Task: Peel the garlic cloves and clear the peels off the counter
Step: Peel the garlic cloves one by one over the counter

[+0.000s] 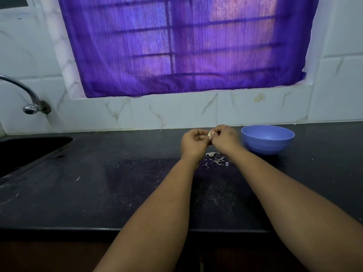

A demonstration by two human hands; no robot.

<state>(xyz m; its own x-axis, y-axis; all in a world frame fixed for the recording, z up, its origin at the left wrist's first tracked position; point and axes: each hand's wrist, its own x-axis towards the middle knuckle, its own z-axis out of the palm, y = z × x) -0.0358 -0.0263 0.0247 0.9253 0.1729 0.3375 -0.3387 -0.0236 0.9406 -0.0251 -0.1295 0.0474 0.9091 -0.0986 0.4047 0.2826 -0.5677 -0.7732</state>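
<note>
Garlic clove (pixel 209 135) pinched between left hand (pixel 193 141) and right hand (pixel 224 137), peeling unfinished; peels (pixel 216 160) beside blue bowl (pixel 268 140) remain uncleared.

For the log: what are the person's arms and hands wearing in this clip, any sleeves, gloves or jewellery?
Nothing visible. Both forearms are bare up to the frame edge, with no sleeves showing. The left hand and right hand have no gloves, and no watch, bracelet or ring can be seen.

Both bare arms reach straight out and the hands meet up high. The left hand (pixel 193 142) and the right hand (pixel 225 138) curl their fingers and pinch one small garlic clove (pixel 209 135) between them
</note>
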